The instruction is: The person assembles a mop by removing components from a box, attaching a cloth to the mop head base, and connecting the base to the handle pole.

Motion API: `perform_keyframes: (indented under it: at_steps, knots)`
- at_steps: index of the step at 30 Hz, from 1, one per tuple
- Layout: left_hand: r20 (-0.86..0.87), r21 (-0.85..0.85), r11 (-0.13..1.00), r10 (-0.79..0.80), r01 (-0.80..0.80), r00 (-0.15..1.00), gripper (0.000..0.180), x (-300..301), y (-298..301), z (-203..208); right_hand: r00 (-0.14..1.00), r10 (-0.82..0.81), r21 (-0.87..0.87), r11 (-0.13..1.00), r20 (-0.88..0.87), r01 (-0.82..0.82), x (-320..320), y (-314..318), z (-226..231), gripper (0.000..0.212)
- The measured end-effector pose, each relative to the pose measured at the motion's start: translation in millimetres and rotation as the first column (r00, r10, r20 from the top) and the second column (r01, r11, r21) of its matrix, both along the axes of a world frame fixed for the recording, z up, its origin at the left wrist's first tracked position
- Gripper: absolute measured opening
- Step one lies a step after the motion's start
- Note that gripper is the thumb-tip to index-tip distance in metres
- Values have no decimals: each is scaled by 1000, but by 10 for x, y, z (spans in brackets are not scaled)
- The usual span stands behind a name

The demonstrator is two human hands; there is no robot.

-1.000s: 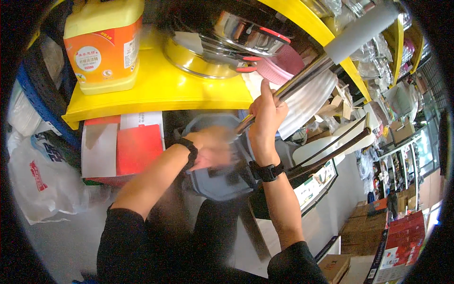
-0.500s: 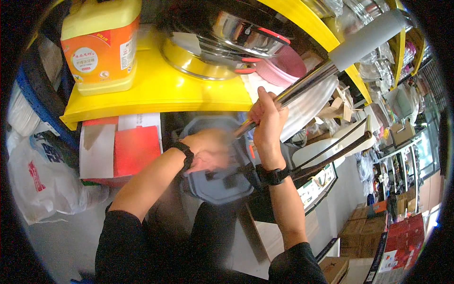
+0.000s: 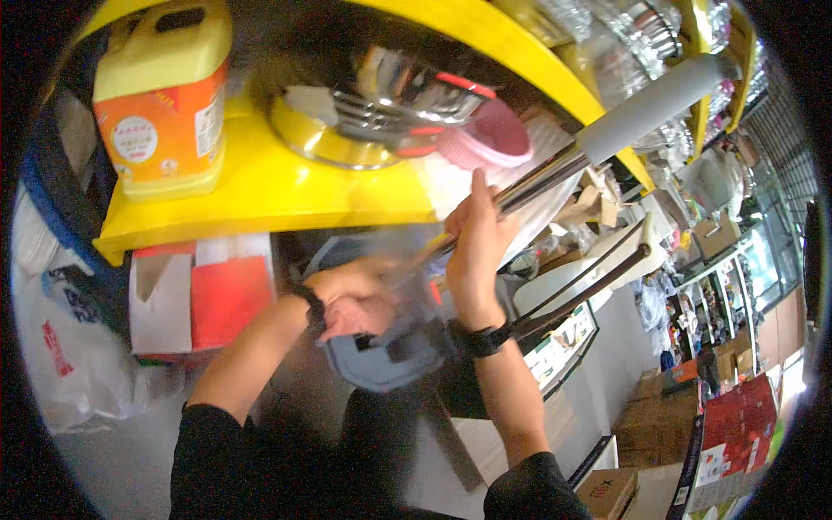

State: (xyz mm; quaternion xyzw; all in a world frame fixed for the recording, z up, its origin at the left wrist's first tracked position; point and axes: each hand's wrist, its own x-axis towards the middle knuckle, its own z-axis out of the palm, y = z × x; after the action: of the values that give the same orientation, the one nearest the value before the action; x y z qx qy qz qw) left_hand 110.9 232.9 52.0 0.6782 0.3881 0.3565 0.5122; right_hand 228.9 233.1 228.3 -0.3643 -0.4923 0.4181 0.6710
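A chrome pole with a long grey grip (image 3: 650,108) slants from the upper right down over a grey-blue bucket (image 3: 381,374). My right hand (image 3: 479,247) is closed around the pole below the grip, its thumb pointing up. Lower down, my left hand (image 3: 355,299) is over the bucket and looks closed on the pole's lower part, though motion smears its fingers. The pole's bottom end is hidden by that hand and the blur. Both wrists wear black bands.
Above the bucket juts a yellow shelf (image 3: 260,208), holding a yellow jug (image 3: 160,104), steel pans (image 3: 347,130) and a pink basket (image 3: 498,139). Left of the bucket are a red and white box (image 3: 230,299) and a white plastic bag (image 3: 78,364). Cardboard boxes (image 3: 654,420) stand at right.
The view has shifted, so the shelf and its goods sit farther left and a little lower. Both hands stay on the pole, which keeps nearly the same slant.
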Motion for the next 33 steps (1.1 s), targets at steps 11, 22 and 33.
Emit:
perform_keyframes:
  at_steps: [11,22,33]
  knots:
    - [168,-328,944,13,43,986,23,-166,-397,383,940,335,-142,936,70,-323,193,-67,47,31]
    - [-298,-319,944,-15,-85,954,49,-17,-113,401,717,697,-191,702,-19,-686,387,131,100,34]
    - [27,-520,854,25,-7,999,36,-147,-160,42,305,952,-177,305,30,-936,450,354,99,39]
